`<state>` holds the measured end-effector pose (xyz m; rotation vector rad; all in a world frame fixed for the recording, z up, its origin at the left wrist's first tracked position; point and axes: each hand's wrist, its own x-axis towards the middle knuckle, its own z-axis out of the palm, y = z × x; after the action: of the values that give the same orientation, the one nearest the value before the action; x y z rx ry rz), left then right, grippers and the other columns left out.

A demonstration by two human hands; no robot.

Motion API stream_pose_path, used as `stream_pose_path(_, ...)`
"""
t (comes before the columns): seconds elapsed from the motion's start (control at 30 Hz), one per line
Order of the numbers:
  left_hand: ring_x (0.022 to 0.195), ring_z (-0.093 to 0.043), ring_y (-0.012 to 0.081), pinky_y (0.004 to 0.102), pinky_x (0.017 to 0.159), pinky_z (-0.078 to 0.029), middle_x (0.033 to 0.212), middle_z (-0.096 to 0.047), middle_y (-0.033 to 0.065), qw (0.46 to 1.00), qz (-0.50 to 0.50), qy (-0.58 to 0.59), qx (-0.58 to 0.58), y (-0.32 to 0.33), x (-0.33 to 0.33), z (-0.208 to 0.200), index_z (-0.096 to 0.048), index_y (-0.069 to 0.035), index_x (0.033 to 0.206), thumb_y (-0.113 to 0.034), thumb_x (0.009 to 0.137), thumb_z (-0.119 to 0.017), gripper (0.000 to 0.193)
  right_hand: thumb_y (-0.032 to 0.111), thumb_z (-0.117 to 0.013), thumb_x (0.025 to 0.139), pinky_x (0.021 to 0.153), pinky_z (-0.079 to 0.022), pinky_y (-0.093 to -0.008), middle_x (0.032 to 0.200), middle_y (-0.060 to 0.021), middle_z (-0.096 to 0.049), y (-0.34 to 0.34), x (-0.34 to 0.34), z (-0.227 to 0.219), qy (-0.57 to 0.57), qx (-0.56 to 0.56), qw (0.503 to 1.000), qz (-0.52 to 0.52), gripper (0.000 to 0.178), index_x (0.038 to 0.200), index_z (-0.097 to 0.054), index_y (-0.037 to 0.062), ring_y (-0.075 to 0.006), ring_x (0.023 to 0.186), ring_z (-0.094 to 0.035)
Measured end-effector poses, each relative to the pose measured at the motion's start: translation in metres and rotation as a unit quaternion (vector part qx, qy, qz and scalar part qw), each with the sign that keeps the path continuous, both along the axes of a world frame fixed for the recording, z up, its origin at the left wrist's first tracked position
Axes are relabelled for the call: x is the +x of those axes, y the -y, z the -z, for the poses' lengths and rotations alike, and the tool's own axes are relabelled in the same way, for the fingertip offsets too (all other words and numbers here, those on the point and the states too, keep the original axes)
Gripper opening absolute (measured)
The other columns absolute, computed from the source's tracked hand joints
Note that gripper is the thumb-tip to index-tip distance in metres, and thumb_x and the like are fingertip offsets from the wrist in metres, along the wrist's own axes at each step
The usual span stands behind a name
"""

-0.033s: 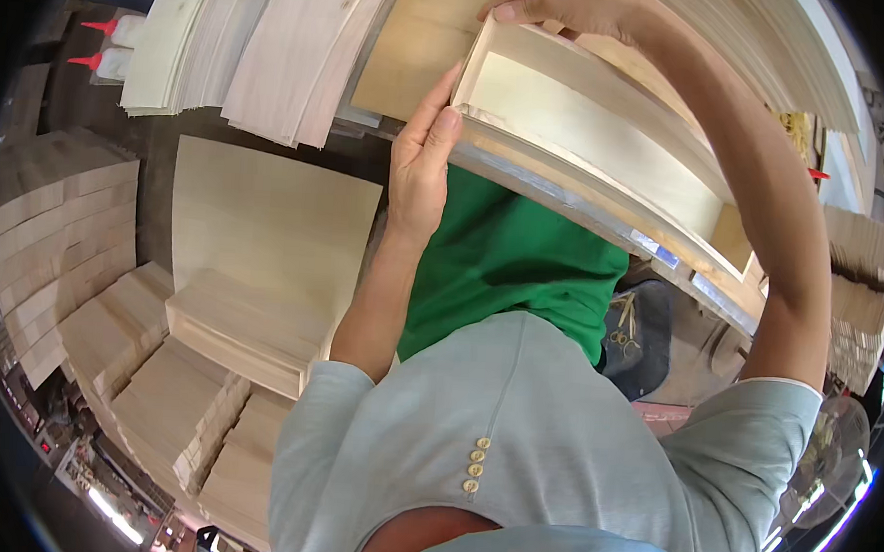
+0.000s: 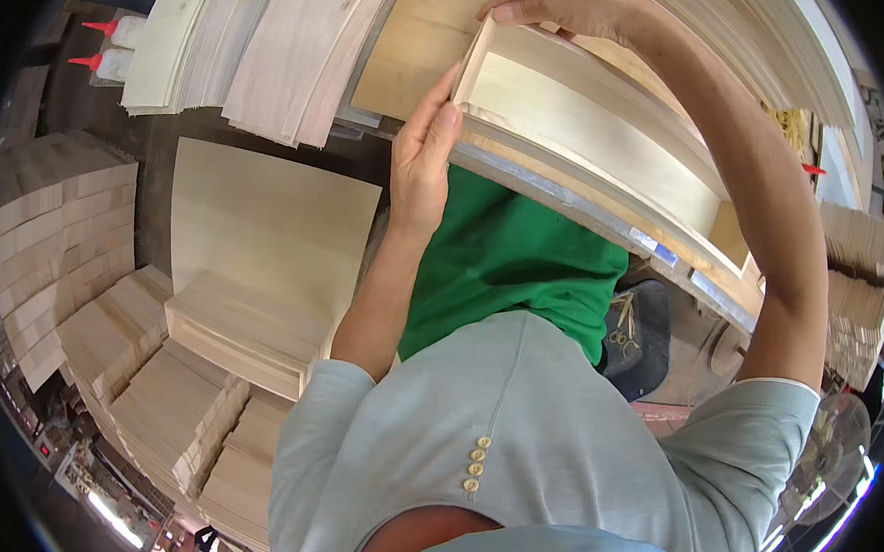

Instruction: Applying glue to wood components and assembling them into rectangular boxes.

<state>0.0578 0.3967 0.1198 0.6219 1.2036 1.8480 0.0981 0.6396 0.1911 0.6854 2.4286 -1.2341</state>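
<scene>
A long, shallow, open-topped wooden box [image 2: 611, 97] lies on the workbench before me, slanting down to the right. My left hand [image 2: 423, 170] is closed on its near left corner, thumb at the corner and fingers along the outer face of the short end panel [image 2: 472, 63]. At the far corner of that same panel, my right hand [image 2: 561, 7] grips the top edge, its thumb in front and some fingers hidden behind the wood. My right forearm arches over the box's right part. The pale floor of the box shows nothing lying on it.
Thin wooden boards [image 2: 303, 59] are stacked left of the box, beside glue bottles [image 2: 113, 64] with red tips. More boards [image 2: 774, 44] lie at the far right. Left of me stand a pale panel [image 2: 275, 217] on another wooden box [image 2: 239, 340] and stacked wood pieces [image 2: 65, 226].
</scene>
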Motion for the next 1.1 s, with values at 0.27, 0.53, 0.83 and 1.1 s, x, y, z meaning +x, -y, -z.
stream_pose_path(0.27,0.101,-0.056,0.0133,0.0285,0.094,-0.042,0.108,-0.063,0.0090,0.995,-0.084,-0.035,-0.037,-0.030,0.011,0.002,-0.057,0.003,0.122,-0.017,0.093,-0.059,0.036,0.036,-0.061,0.089,0.071,-0.049,-0.0392,0.079,-0.0153,-0.069,-0.034,0.028,0.067,-0.152,0.099,0.983,-0.023,0.038,0.095,-0.071,0.0004,-0.0226,0.074,-0.061)
stream_pose_path(0.53,0.116,-0.051,0.0207,0.0328,0.102,-0.039,0.130,-0.052,0.0149,0.976,-0.175,-0.098,-0.080,0.010,0.022,0.017,-0.040,0.006,0.137,-0.029,0.096,-0.059,0.056,0.030,-0.061,0.092,0.096,-0.045,-0.0360,0.121,-0.0151,-0.064,0.016,0.201,-0.044,-0.046,0.329,0.940,0.081,0.046,0.129,-0.056,0.0033,-0.0261,0.113,-0.060)
stream_pose_path(0.83,0.103,-0.056,0.0258,0.0392,0.091,-0.047,0.112,-0.049,0.0151,0.975,0.012,-0.219,-0.046,0.049,0.143,0.041,-0.044,-0.002,0.125,-0.019,0.085,-0.070,0.050,0.011,-0.055,0.091,0.087,-0.044,-0.0261,0.109,-0.0104,-0.066,-0.030,0.315,0.019,-0.055,0.234,0.966,0.100,0.034,0.122,-0.060,-0.0029,-0.0143,0.100,-0.058)
stream_pose_path(1.1,0.117,-0.047,0.0347,0.0428,0.099,-0.041,0.129,-0.040,0.0224,0.932,-0.116,-0.344,0.022,0.089,0.124,-0.033,-0.029,0.000,0.139,-0.031,0.080,-0.075,0.081,0.007,-0.059,0.094,0.089,-0.047,-0.0262,0.111,-0.0070,-0.066,0.067,0.242,-0.018,-0.270,0.182,0.924,0.201,0.032,0.125,-0.060,-0.0015,-0.0125,0.101,-0.059)
